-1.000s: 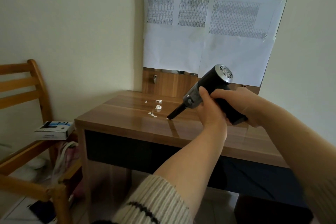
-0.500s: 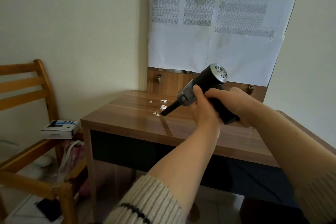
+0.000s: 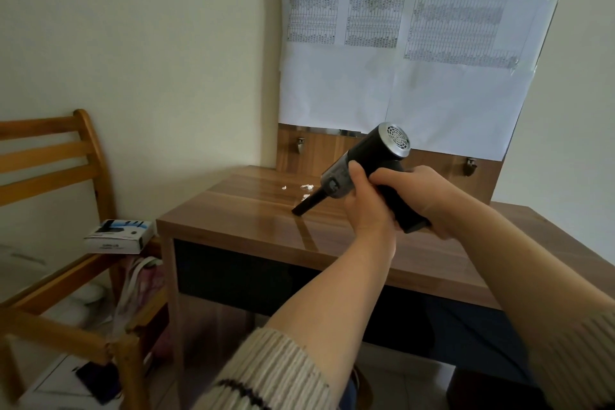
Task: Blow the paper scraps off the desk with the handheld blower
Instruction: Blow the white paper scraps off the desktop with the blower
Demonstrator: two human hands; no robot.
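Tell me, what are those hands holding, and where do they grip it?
A handheld blower. The right hand wraps its handle; the left hand steadies the body just behind the nozzle.

No text can be read anywhere. The wall sheets [image 3: 399,43] bear printed grids too small to make out. The box [image 3: 118,236] carries blurred lettering.

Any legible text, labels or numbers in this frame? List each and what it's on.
No text here can be read.
Paper sheets on the wall: printed grids of small characters, too small and blurred to read.
Box on the chair: a line of print on its front side, blurred, unreadable.
Blower: no visible marking or brand.
Desk: no marking.
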